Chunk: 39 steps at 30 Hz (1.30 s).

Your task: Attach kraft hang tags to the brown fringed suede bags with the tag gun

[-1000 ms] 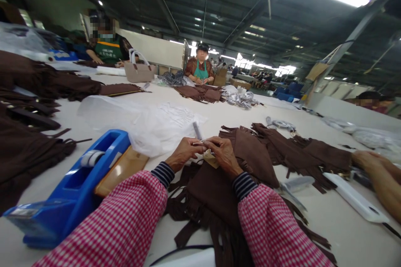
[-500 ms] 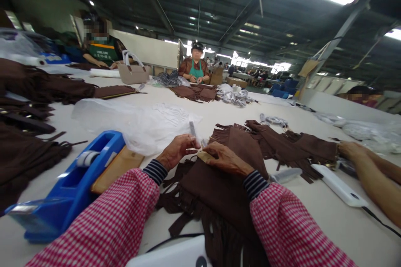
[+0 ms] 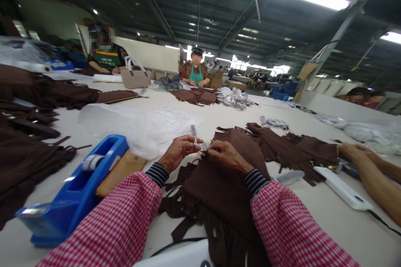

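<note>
A dark brown fringed bag (image 3: 219,179) lies on the table before me, its fringe hanging toward my body. At its upper left corner my right hand (image 3: 228,156) is closed in a pinch, the fingertips partly hiding what they grip. Just left of it, my left hand (image 3: 180,150) pinches a thin white string (image 3: 196,142) between thumb and fingers. A small clear plastic strip (image 3: 193,130) sticks up beyond the left fingertips. Under and behind the bag lies another brown fringed piece (image 3: 247,146).
At left stand a blue tape dispenser (image 3: 78,187) and a tan block (image 3: 120,171). A white plastic bag (image 3: 140,125) spreads behind them. White corded devices lie at right (image 3: 341,187) and front (image 3: 178,256). A co-worker's arms (image 3: 369,167) reach in from the right.
The tan tag seen under my right fingers is out of sight now. My right fingers have curled in at the bag's corner, and the white string shows at my left fingers. The view has shifted slightly.
</note>
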Each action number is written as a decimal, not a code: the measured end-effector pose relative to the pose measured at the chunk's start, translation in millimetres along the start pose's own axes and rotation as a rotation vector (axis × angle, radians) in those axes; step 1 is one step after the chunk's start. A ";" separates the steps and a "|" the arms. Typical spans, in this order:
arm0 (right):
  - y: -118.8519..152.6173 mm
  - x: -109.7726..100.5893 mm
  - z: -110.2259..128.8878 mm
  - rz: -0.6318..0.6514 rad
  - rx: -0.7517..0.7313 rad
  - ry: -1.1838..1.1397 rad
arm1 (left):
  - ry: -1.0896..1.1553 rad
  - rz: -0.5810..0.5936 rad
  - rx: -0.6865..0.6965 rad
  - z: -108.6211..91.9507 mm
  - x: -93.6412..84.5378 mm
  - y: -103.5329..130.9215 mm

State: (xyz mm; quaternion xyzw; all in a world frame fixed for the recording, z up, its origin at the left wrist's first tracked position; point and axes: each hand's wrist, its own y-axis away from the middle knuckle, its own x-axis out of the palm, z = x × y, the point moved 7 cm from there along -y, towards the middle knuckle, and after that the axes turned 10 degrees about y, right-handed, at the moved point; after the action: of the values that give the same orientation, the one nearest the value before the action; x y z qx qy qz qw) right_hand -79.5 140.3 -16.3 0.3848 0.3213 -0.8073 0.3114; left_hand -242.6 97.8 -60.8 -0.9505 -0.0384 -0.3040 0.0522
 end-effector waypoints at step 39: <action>278.7 -60.3 -110.5 0.034 0.718 -0.028 | -1.395 -0.016 -0.055 4.3 18.2 23.1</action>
State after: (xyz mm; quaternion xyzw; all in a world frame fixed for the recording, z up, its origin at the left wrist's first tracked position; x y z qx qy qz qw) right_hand 206.9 72.4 -99.5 0.4640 0.0066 -0.8685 0.1742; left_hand -222.9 76.2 -55.4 -0.9243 -0.0621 0.3764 -0.0108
